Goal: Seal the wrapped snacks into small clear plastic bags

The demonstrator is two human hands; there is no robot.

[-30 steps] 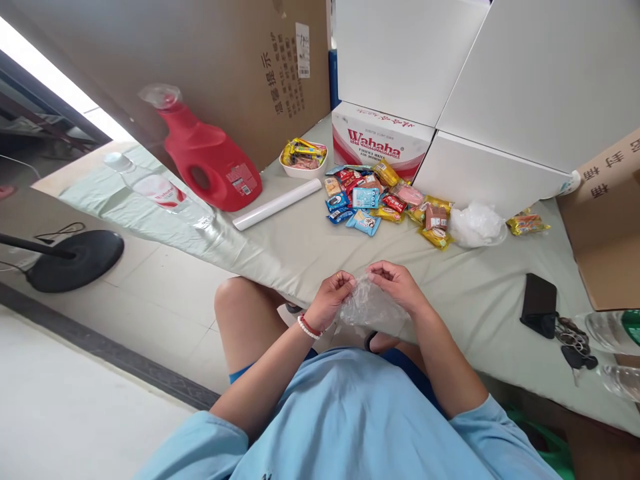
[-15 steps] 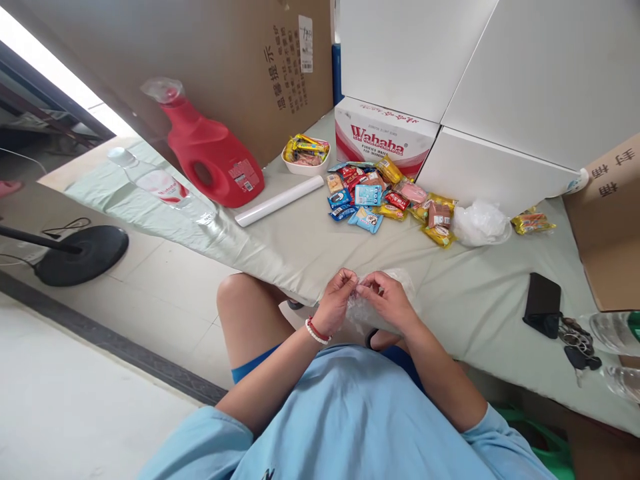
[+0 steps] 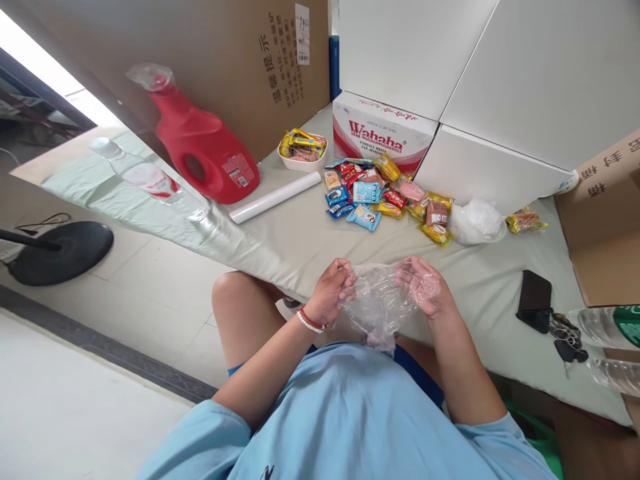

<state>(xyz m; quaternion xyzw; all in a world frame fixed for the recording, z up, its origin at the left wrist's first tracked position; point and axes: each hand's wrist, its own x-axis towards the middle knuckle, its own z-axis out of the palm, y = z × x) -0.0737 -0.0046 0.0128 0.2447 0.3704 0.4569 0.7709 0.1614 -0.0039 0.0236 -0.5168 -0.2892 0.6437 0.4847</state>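
Note:
A thin clear plastic bag [image 3: 377, 300] is stretched between my two hands above my lap, its lower part crumpled and hanging down. My left hand [image 3: 334, 288], with a red and white bracelet at the wrist, is closed with its fingers pinching the bag's left edge. On the other side my right hand [image 3: 423, 285] has its palm turned up and its fingers apart, with the clear film lying over them. Beyond the hands, a pile of wrapped snacks [image 3: 366, 193] lies on the pale green cloth [image 3: 320, 240].
Behind the snacks stands a Wahaha carton [image 3: 383, 130]. Leftward are a white roll [image 3: 276, 198], a white tub [image 3: 303, 162] of snacks, a red jug [image 3: 205, 150] and a water bottle [image 3: 150, 183]. Rightward lie crumpled white plastic [image 3: 477, 221], a dark phone-like object [image 3: 534, 300] and keys [image 3: 570, 347].
My hands were close together at the bunched plastic. Now my right hand has moved right, and the bag is spread out between both hands. The view has shifted slightly.

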